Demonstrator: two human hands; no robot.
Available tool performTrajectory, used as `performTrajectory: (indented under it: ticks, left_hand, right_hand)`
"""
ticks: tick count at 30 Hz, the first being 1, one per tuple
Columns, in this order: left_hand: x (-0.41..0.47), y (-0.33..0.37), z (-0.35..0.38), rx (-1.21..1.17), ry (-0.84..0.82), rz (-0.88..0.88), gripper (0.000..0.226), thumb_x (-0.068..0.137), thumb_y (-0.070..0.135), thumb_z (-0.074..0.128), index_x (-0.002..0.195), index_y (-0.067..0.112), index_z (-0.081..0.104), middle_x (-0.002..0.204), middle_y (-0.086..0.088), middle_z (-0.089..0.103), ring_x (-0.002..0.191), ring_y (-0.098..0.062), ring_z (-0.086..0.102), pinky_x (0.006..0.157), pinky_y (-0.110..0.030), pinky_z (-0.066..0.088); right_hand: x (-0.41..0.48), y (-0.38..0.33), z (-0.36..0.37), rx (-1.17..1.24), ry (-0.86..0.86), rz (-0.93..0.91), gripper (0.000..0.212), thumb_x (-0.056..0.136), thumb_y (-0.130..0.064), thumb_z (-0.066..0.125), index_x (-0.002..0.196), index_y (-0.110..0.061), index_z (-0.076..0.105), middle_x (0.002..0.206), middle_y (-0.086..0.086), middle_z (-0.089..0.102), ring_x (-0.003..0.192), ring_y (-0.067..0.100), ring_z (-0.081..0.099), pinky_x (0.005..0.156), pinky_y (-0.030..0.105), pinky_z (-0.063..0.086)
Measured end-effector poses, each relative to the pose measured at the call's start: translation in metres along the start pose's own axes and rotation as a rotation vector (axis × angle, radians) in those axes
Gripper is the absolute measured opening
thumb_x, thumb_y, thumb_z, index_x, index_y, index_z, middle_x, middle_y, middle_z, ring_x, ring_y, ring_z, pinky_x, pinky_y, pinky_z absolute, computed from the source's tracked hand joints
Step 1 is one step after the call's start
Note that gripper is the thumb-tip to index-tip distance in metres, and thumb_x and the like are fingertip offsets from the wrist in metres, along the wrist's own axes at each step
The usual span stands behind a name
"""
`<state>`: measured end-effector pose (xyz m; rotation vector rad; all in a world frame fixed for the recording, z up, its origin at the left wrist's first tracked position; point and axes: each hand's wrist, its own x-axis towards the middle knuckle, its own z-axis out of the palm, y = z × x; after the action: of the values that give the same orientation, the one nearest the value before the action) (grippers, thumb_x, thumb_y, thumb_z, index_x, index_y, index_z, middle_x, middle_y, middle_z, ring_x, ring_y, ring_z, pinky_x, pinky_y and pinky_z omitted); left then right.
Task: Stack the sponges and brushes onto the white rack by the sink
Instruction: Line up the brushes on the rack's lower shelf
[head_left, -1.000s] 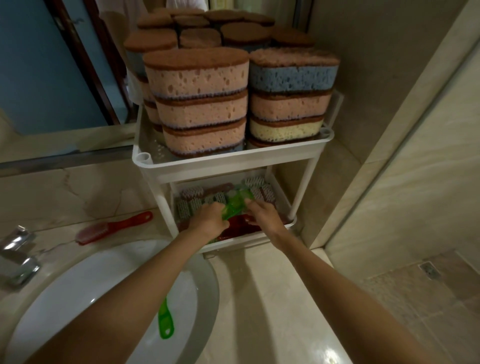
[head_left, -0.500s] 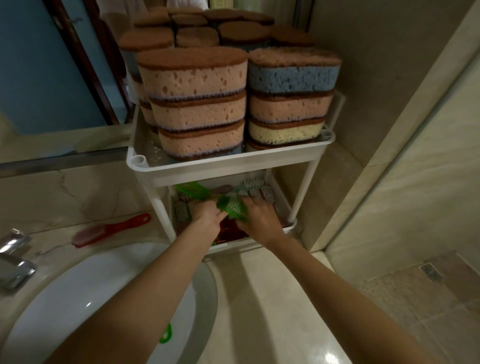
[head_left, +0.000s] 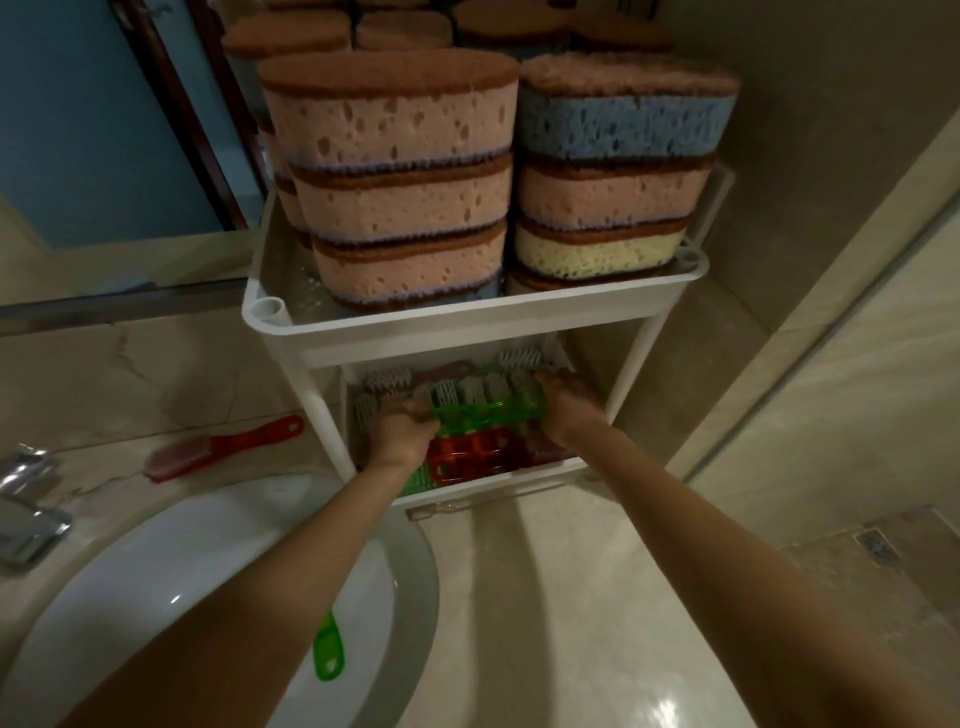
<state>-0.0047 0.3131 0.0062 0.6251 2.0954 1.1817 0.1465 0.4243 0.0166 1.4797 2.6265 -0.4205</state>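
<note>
The white rack (head_left: 467, 325) stands on the counter beside the sink. Its top shelf carries stacked sponges (head_left: 400, 192), pink, blue and yellow with brown tops. On the lower shelf lie several brushes, bristles up. My left hand (head_left: 400, 434) and my right hand (head_left: 566, 405) both reach into that shelf and hold the two ends of a green brush (head_left: 488, 413), which lies level across a red brush (head_left: 472, 457). A red brush (head_left: 218, 447) lies on the counter left of the rack. Another green brush (head_left: 328, 652) lies in the sink, partly hidden by my left arm.
The white sink basin (head_left: 171, 587) fills the lower left, with a chrome tap (head_left: 26, 512) at the far left. A mirror (head_left: 104, 130) rises behind the counter. Tiled wall stands close to the right of the rack, with a floor drain (head_left: 878, 545) below.
The green brush turned from tilted to level and now lies across the red brush in the lower shelf. My right hand shifted right to its far end.
</note>
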Motion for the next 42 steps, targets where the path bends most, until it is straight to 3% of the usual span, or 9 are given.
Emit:
performTrajectory:
  ticks: [3, 7, 11, 16, 25, 34, 37, 39, 42]
  left_hand:
    - [0.003, -0.002, 0.003, 0.16, -0.07, 0.07, 0.032, 0.086, -0.003, 0.059, 0.117, -0.01, 0.059, 0.114, -0.03, 0.063, 0.102, -0.036, 0.062, 0.093, -0.041, 0.05]
    - [0.003, -0.003, 0.007, 0.298, -0.118, 0.138, 0.028, 0.088, -0.004, 0.056, 0.114, -0.011, 0.061, 0.108, -0.03, 0.065, 0.086, -0.028, 0.062, 0.088, -0.035, 0.049]
    - [0.003, -0.004, 0.008, 0.509, -0.138, 0.238, 0.022, 0.089, 0.001, 0.055, 0.103, -0.009, 0.068, 0.109, -0.024, 0.066, 0.101, -0.033, 0.062, 0.089, -0.031, 0.046]
    - [-0.003, -0.002, 0.011, 0.66, -0.215, 0.273, 0.024, 0.088, -0.008, 0.043, 0.091, -0.007, 0.067, 0.095, -0.024, 0.066, 0.089, -0.032, 0.064, 0.074, -0.032, 0.047]
    - [-0.015, 0.002, 0.016, 0.733, -0.174, 0.34, 0.03, 0.09, -0.008, 0.04, 0.107, -0.003, 0.063, 0.105, -0.02, 0.066, 0.097, -0.031, 0.063, 0.084, -0.037, 0.05]
    - [-0.031, 0.002, 0.001, 0.68, -0.157, 0.291, 0.035, 0.092, -0.004, 0.038, 0.115, 0.005, 0.064, 0.116, -0.016, 0.065, 0.106, -0.029, 0.061, 0.093, -0.039, 0.05]
    - [-0.047, 0.001, -0.016, 0.524, -0.084, 0.293, 0.035, 0.093, -0.004, 0.04, 0.119, 0.006, 0.062, 0.123, -0.014, 0.063, 0.114, -0.026, 0.058, 0.101, -0.036, 0.045]
    - [-0.064, -0.004, -0.033, 0.417, -0.043, 0.301, 0.033, 0.091, -0.008, 0.041, 0.114, 0.001, 0.064, 0.119, -0.014, 0.064, 0.113, -0.026, 0.059, 0.102, -0.032, 0.044]
    - [-0.094, -0.029, -0.067, 0.307, 0.013, 0.271, 0.029, 0.089, -0.01, 0.043, 0.105, -0.005, 0.066, 0.108, -0.017, 0.067, 0.103, -0.027, 0.062, 0.091, -0.024, 0.044]
  right_hand:
    - [0.003, -0.002, 0.002, -0.005, -0.026, 0.039, 0.045, 0.09, -0.012, 0.05, 0.133, -0.007, 0.039, 0.133, 0.019, 0.048, 0.123, 0.035, 0.046, 0.1, 0.037, 0.042]
    - [0.002, -0.003, 0.005, 0.01, -0.057, 0.037, 0.031, 0.096, -0.011, 0.039, 0.122, 0.001, 0.049, 0.123, 0.022, 0.057, 0.112, 0.034, 0.057, 0.088, 0.035, 0.047]
    - [-0.005, -0.003, 0.014, 0.019, 0.005, 0.063, 0.033, 0.095, -0.01, 0.041, 0.124, 0.003, 0.049, 0.129, 0.023, 0.05, 0.118, 0.037, 0.05, 0.098, 0.041, 0.041]
    - [-0.009, -0.011, 0.015, -0.027, -0.005, 0.102, 0.034, 0.092, -0.009, 0.046, 0.124, 0.002, 0.049, 0.133, 0.022, 0.046, 0.121, 0.037, 0.047, 0.102, 0.043, 0.042]
    - [-0.025, -0.017, 0.016, 0.187, 0.18, -0.059, 0.028, 0.091, -0.012, 0.045, 0.117, -0.009, 0.057, 0.12, 0.013, 0.058, 0.106, 0.029, 0.057, 0.093, 0.036, 0.046]
    - [-0.04, -0.03, 0.027, -0.01, 0.093, -0.117, 0.041, 0.09, -0.018, 0.044, 0.13, -0.013, 0.05, 0.142, 0.011, 0.039, 0.138, 0.029, 0.024, 0.117, 0.052, 0.009]
    - [-0.05, -0.044, 0.032, 0.114, 0.314, -0.147, 0.037, 0.082, -0.01, 0.042, 0.113, -0.004, 0.062, 0.127, 0.019, 0.052, 0.126, 0.036, 0.041, 0.113, 0.054, 0.022]
    - [-0.063, -0.057, 0.041, 0.26, 0.486, -0.218, 0.039, 0.071, -0.01, 0.036, 0.093, -0.002, 0.068, 0.102, 0.022, 0.063, 0.102, 0.04, 0.058, 0.099, 0.047, 0.04]
    - [-0.097, -0.086, 0.066, 0.459, 0.544, -0.319, 0.032, 0.067, -0.007, 0.043, 0.091, -0.002, 0.064, 0.095, 0.02, 0.062, 0.082, 0.037, 0.062, 0.076, 0.037, 0.051]
